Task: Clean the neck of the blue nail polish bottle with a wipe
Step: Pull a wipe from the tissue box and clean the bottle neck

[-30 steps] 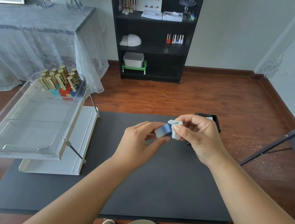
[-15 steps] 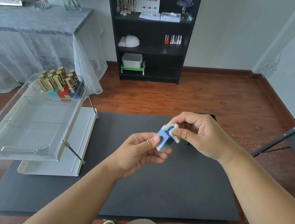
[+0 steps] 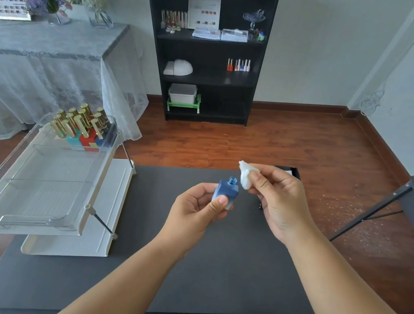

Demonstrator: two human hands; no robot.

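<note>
My left hand grips the blue nail polish bottle by its lower body, holding it nearly upright over the dark mat. The bottle has no cap on and its open threaded neck shows at the top. To the right of the neck, my right hand pinches a crumpled white wipe between thumb and fingers. The wipe sits just beside and slightly above the neck, apart from it.
A dark grey mat covers the floor in front of me. At the left stands a clear two-tier tray rack with several gold-capped polish bottles. A small black box lies behind my right hand. A black bookshelf stands at the wall.
My right hand has lifted the wipe off the bottle's neck and drawn it up to the right. The neck is now bare and the bottle stands more upright.
</note>
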